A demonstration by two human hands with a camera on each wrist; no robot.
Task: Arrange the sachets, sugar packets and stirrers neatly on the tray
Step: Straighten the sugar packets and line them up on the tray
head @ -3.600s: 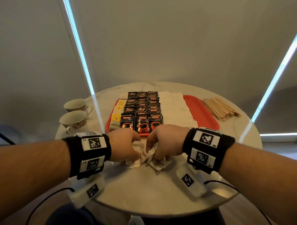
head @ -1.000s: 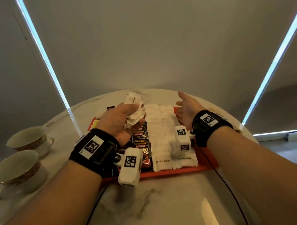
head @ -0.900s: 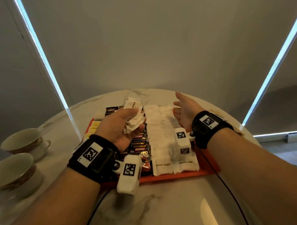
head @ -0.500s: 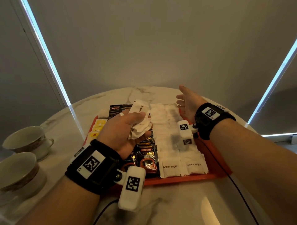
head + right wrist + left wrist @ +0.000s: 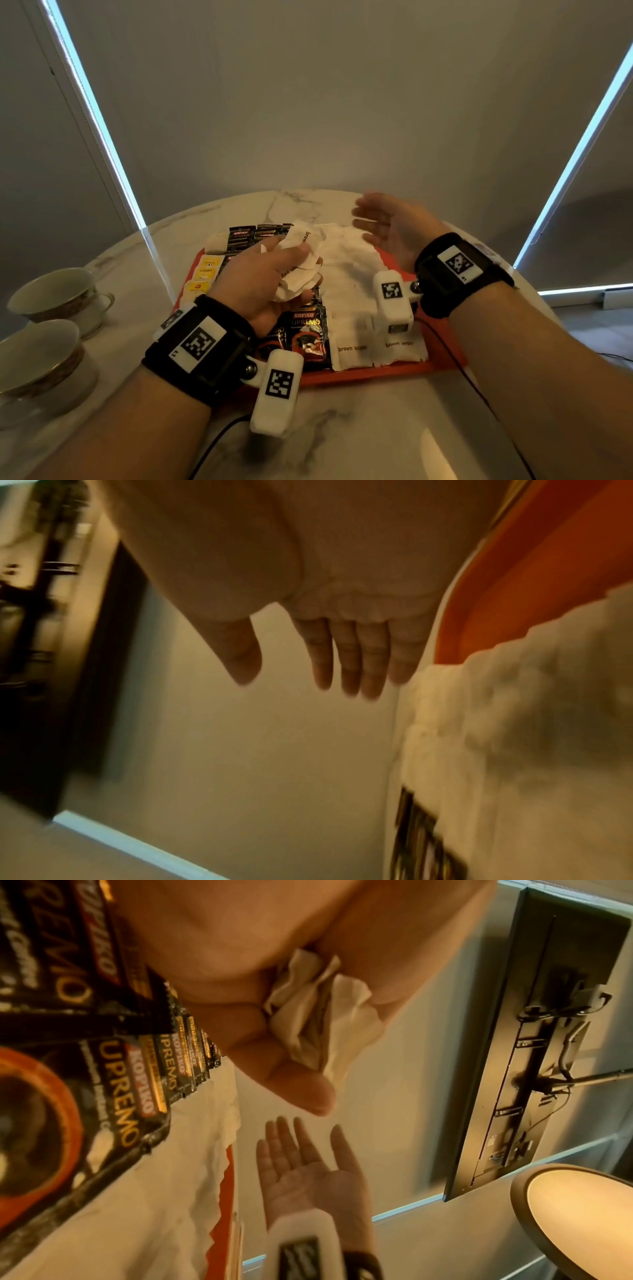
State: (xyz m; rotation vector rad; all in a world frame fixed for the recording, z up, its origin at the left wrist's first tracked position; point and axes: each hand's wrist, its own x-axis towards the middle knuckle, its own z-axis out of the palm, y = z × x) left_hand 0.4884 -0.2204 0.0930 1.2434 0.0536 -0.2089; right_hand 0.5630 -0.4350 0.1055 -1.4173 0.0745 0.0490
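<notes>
The landmark for all positions is the red tray (image 5: 442,363), which lies on the round marble worktop (image 5: 359,435).

Nearest the person, two teacups (image 5: 37,356) stand on the worktop well to the left of the tray, one behind the other.

On the tray, the near edge carries the first coffee sachets (image 5: 310,337), dark packets that run in columns toward the far edge. Directly right of these columns, white brown sugar packets (image 5: 352,349) lie in two overlapping columns that also run to the far edge. Yellow sachets (image 5: 200,286) occupy the left edge of the tray, beside the dark columns. The right part of the tray is bare red surface.

The left hand (image 5: 260,281) is held above the dark columns, at mid-tray. Its fingers (image 5: 294,1074) and thumb are curled around a crumpled bunch of loose sugar packets (image 5: 301,263), which is clear of the tray surface.

The right hand (image 5: 394,229) is held above the far right part of the tray, palm turned toward the left hand. Its fingers (image 5: 346,658) are straight and released, grasping nothing. The head view shows this hand blurred.

The stirrers are hidden behind the right arm.
</notes>
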